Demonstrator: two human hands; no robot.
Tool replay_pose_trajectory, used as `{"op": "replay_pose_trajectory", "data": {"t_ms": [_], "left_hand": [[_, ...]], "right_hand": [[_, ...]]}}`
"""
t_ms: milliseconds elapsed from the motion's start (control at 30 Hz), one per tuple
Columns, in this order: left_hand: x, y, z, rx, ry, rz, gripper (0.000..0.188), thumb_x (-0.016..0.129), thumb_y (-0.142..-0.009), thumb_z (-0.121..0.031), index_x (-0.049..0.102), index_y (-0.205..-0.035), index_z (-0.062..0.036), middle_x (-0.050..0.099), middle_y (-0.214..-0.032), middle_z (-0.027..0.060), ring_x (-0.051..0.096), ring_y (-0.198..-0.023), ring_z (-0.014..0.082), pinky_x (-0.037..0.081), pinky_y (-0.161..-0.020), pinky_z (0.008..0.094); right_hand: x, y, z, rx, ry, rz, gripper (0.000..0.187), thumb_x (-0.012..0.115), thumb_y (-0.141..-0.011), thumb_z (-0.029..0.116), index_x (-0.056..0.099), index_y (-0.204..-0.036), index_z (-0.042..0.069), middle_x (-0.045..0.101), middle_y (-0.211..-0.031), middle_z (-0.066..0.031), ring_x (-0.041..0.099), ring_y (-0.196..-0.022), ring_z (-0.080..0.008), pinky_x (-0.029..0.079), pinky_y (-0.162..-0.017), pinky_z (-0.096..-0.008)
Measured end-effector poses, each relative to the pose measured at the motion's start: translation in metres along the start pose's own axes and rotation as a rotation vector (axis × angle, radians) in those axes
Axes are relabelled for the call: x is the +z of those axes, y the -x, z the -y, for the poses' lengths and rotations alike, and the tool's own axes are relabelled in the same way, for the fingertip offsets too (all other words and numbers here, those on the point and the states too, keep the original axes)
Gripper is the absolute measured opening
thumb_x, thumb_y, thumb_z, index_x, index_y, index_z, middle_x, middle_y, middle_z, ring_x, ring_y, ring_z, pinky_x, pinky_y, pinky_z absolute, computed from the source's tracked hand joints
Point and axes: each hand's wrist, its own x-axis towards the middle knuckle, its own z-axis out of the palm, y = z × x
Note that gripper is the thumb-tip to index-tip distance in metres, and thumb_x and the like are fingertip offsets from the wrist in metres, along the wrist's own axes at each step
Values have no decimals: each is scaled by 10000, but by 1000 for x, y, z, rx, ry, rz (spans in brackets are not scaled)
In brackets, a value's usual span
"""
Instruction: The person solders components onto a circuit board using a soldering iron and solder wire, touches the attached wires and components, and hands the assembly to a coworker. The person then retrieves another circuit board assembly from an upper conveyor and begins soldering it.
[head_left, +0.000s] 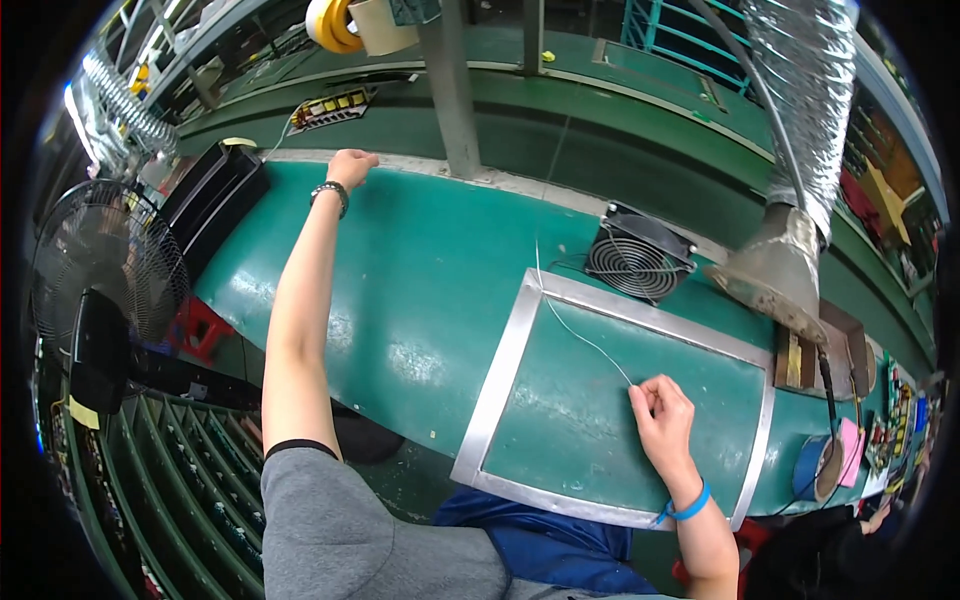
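Observation:
My right hand (664, 415) is over the metal frame, thumb and fingertips pinched on the end of a thin pale wire (588, 341). From there the wire curves up and left, past the frame's upper left corner. The silver rectangular frame (497, 392) lies flat on the green bench top (400, 300). My left arm stretches out to the bench's far edge, where my left hand (350, 168) is closed with its fingers curled. Whether anything is inside those fingers is hidden. A populated circuit board (333, 109) lies beyond that hand, on the green line.
A small black fan (640, 255) stands behind the frame, beside a fume duct hood (775, 270). At right are a cardboard box (850, 350) and a blue tape roll (818, 468). Black trays (215, 200) and a large fan (105, 260) are left. A metal post (452, 100) rises behind.

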Motion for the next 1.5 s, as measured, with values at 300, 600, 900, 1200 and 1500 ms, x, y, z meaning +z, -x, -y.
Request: {"op": "replay_pose_trajectory", "data": {"t_ms": [300,600,900,1200,1500], "left_hand": [[8,-47,32,105,-414,-215,279,693,-812,-327,734,-1001,-127,650,-1127,140,604,-1068,305,499,-913,410],[22,-68,49,99,-523,-343,583,675,-826,-427,519,-1311,-144,470,-1346,170,468,-1252,347,444,-995,487],[40,-74,57,142,-619,-433,557,550,-885,-498,537,-1295,-121,531,-1273,186,511,-1199,359,442,-951,513],[40,-71,55,159,-695,-443,507,502,-907,-487,580,-1227,-102,549,-1237,173,520,-1185,349,434,-952,510],[41,-69,52,148,-716,-421,501,478,-919,-484,578,-1231,-104,543,-1248,172,515,-1194,344,433,-961,502]], "right_hand": [[-1,-4,-1,58,6,44,313,714,-820,67,485,-616,4,392,-538,-56,363,-497,-154,287,-471,-312],[0,-6,1,147,-7,39,268,704,-829,51,516,-647,-9,409,-574,-37,344,-513,-107,265,-472,-285],[3,-4,-4,296,-90,-18,162,670,-871,62,580,-758,-10,460,-644,2,341,-534,-48,260,-467,-235],[0,-3,-7,258,-68,-41,216,631,-905,100,527,-742,5,435,-640,14,351,-544,-47,265,-477,-229],[-2,-5,-5,208,-43,11,300,591,-930,172,471,-699,22,411,-608,5,356,-549,-69,271,-488,-255]]}}
